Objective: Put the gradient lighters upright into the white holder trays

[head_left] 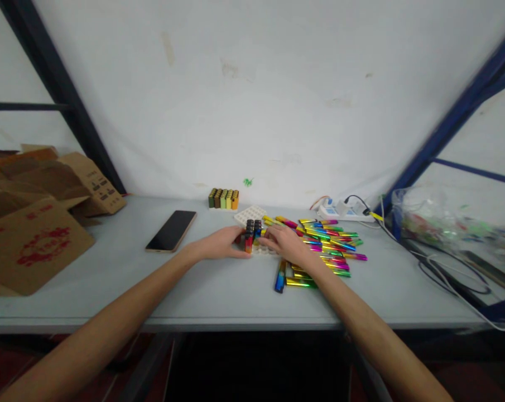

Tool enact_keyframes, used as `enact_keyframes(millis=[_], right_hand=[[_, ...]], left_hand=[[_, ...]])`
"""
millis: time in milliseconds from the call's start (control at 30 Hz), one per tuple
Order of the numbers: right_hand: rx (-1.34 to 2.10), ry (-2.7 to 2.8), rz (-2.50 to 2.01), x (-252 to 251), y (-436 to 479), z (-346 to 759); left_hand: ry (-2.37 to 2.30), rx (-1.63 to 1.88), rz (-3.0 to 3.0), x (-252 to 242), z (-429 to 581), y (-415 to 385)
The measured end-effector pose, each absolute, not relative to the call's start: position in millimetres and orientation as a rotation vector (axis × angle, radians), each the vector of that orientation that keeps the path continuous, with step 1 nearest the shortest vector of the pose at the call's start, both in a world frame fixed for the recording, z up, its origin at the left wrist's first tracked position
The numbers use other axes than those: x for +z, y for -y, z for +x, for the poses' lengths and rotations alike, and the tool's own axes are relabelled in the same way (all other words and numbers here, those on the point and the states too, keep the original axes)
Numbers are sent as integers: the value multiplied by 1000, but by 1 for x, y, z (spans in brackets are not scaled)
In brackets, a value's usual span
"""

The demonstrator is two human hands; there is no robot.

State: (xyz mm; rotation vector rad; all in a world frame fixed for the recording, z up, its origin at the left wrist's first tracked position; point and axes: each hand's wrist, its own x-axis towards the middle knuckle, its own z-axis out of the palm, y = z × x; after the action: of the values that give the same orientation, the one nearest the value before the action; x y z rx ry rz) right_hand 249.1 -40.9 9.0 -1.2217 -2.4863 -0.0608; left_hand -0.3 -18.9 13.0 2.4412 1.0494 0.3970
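Several colourful lighters point(249, 241) with black tops stand upright at the left end of a white tray with holes point(264, 250). My left hand point(225, 244) curls around that end, its thumb low along the front and its fingers behind the lighters. Just right of the standing lighters, my right hand point(284, 242) has its fingers bent together over the tray at a lighter, partly covered by the fingers. A loose heap of shiny rainbow-coloured lighters point(335, 245) spreads beside and behind my right hand. One blue lighter point(280, 276) lies nearest the front edge.
Behind my hands are another white holed tray point(250, 214) and a block of upright yellow-green lighters point(223, 199). A phone point(171, 230) lies on the left, near cardboard boxes point(38, 240). At the back right sits a power strip point(344, 211) with cables; a clear plastic bag point(428, 209) is farther right.
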Motion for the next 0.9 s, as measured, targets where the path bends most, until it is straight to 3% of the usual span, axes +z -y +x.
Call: enact_keyframes(millis=[200, 600, 900], right_hand=[[14, 2356, -1463, 25, 26, 318], [1023, 2351, -1619, 42, 49, 393], [754, 2513, -1668, 46, 50, 366]], left_hand=[[-1082, 372, 2448, 13, -1, 18], [-1066, 384, 2433, 14, 0, 19], [-1085, 371, 2445, 14, -1, 19]])
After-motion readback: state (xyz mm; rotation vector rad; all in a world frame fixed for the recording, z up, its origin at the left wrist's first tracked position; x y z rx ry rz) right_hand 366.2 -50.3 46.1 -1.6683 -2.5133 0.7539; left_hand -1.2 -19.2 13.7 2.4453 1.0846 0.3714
